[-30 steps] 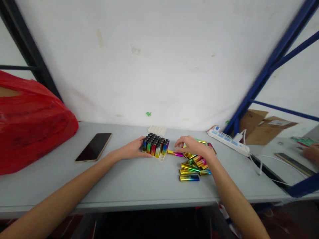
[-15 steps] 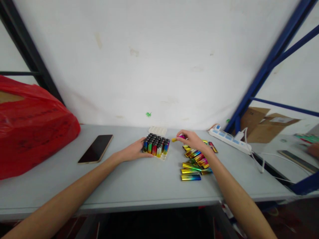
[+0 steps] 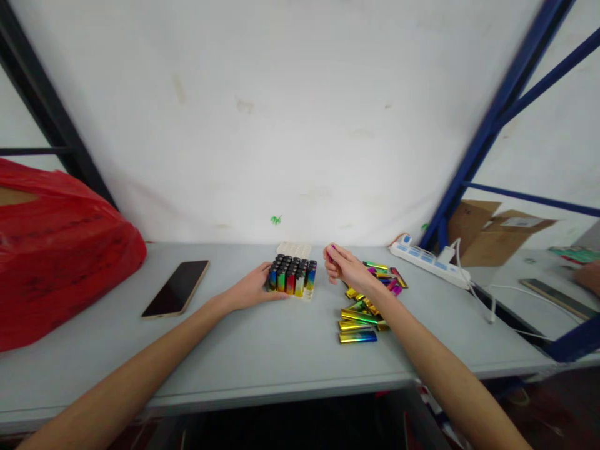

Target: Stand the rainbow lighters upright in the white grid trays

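Upright lighters [image 3: 291,275] with black tops and shiny coloured bodies stand packed in rows in a pale tray [image 3: 308,295]. My left hand [image 3: 252,287] grips the left side of this block, its thumb along the front and its fingers partly hidden behind. To the right, my right hand [image 3: 345,265] is raised just above the table with its fingers closed around a lighter [image 3: 333,248]; only a purple bit shows. Below and beyond my right forearm lies a loose pile of metallic yellow, green, blue and pink lighters [image 3: 359,317]. A pale plate with pockets [image 3: 293,249] lies behind the block.
A phone [image 3: 177,289] lies left of my left hand, beside a large red plastic bag [image 3: 60,250]. At the right are a white power strip [image 3: 429,262] with cables, a blue metal frame and an open cardboard box [image 3: 497,234]. Another person's hand [image 3: 589,277] shows at the far right.
My right hand has turned its fingers upward and moved slightly left, with the lighter now mostly hidden in it. My left hand stays on the block. The view has shifted slightly.
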Tool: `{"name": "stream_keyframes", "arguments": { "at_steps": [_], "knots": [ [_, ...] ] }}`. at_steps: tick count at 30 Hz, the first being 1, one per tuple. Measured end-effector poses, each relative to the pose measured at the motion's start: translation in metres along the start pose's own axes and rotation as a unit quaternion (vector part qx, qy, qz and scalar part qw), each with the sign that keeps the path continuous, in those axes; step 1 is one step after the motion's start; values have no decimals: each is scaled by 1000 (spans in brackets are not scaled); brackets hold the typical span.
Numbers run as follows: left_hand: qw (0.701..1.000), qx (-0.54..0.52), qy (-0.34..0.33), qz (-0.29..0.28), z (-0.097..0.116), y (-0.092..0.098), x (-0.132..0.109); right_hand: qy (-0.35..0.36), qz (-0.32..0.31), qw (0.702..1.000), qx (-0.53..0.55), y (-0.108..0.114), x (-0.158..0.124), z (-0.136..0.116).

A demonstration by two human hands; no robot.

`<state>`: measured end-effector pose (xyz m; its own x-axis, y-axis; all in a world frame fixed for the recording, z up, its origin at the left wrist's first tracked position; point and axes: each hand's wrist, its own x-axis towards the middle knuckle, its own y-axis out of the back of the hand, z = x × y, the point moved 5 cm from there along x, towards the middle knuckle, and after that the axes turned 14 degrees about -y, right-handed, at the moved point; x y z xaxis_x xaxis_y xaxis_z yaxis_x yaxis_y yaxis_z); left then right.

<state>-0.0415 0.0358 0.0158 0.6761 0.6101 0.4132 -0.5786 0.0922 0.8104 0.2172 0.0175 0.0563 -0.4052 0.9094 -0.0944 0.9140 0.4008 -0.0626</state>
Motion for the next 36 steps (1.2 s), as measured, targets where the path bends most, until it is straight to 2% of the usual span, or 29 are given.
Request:
{"name": "stream_keyframes", "arguments": {
  "at_steps": [3,6,8,10,18,20,23,25,28,30,36],
  "knots": [
    [1000,0,-4,-1,1,1,0,28,92,990,-103,-3,3,3],
    [1000,2,1,0,1,1,0,96,189,949,-232,-7,2,-1],
    [1000,5,6,-3,1,1,0,121,220,926,-283,-9,0,-1],
    [1000,6,10,-4,0,0,0,129,230,914,-309,-10,-1,-1],
    [1000,0,8,-1,-1,0,0,128,221,908,-331,-9,-7,-5],
    [1000,-2,6,-2,1,0,0,122,186,918,-328,-10,-11,-10],
    [1000,-7,2,-2,3,1,0,114,96,924,-353,-14,-20,-17],
    [1000,-9,1,-4,3,1,0,136,62,905,-398,-17,-25,-24],
    [1000,-7,8,-5,1,0,0,173,70,866,-463,-20,-29,-31],
    [1000,-7,10,-8,0,0,0,158,71,857,-485,-20,-27,-29],
    [1000,-11,4,-13,3,0,1,104,31,880,-462,-16,-21,-15]
  ]
}}
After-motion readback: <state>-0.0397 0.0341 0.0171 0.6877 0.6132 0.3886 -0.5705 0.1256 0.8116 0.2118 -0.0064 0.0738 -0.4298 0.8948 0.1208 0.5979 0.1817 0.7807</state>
